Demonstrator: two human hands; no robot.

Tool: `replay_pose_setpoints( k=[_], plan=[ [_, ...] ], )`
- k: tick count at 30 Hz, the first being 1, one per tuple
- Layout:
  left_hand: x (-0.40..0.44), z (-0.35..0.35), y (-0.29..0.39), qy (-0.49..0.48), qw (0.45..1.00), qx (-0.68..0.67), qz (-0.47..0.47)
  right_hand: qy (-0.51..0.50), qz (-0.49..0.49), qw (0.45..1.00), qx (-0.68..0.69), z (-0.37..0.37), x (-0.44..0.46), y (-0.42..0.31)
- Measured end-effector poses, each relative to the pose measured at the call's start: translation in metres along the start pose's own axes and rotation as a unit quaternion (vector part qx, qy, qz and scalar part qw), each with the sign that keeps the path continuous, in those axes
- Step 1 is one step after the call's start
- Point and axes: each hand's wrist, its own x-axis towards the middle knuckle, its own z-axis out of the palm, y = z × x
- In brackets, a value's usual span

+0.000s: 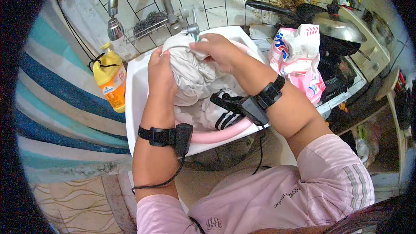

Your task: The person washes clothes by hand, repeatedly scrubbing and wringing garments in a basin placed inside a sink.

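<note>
"What flanks the white rectangular sink (135,90)?"

"Left, a yellow-and-orange plastic bottle (111,78); right, a crumpled pink-and-white plastic bag (299,60)."

"Held?"

"Left hand (161,73) and right hand (218,52), half-curled, grip bunched white cloth (190,76) over the sink."

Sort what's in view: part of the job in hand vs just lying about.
Job in hand:
white cloth, held by left hand and right hand
striped cloth
pink basin
sink
perhaps pink-and-white bag, untouched

Apparently lying about:
yellow bottle
metal lid
pan handle
</note>
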Motion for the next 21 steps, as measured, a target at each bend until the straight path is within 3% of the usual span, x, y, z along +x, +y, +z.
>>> replay_pose_setpoints(
  k=[2, 6, 8, 9, 11, 16, 21],
  plan=[
    [-0.002, -0.001, 0.004, -0.091, 0.982, -0.153, -0.054, 0.024, -0.003, 1.000, 0.001, 0.000, 0.000, 0.003],
    [-0.003, 0.001, 0.011, -0.118, 0.971, -0.188, -0.088, 0.040, -0.077, 0.995, 0.042, -0.001, 0.005, 0.006],
    [-0.007, 0.005, 0.016, -0.158, 0.943, -0.240, -0.166, 0.040, -0.093, 0.992, 0.072, 0.000, 0.005, 0.006],
    [-0.010, 0.006, 0.017, -0.157, 0.943, -0.240, -0.167, 0.037, -0.109, 0.991, 0.070, 0.000, 0.006, 0.007],
    [-0.016, 0.008, 0.018, -0.166, 0.975, -0.054, -0.137, 0.033, -0.124, 0.989, 0.068, 0.000, 0.007, 0.008],
    [-0.015, 0.007, 0.018, -0.134, 0.986, -0.073, -0.062, 0.035, -0.164, 0.986, 0.021, 0.002, 0.006, 0.007],
    [-0.012, 0.006, 0.015, -0.141, 0.987, -0.066, -0.026, 0.036, -0.134, 0.990, 0.001, 0.003, 0.006, 0.008]
  ],
)
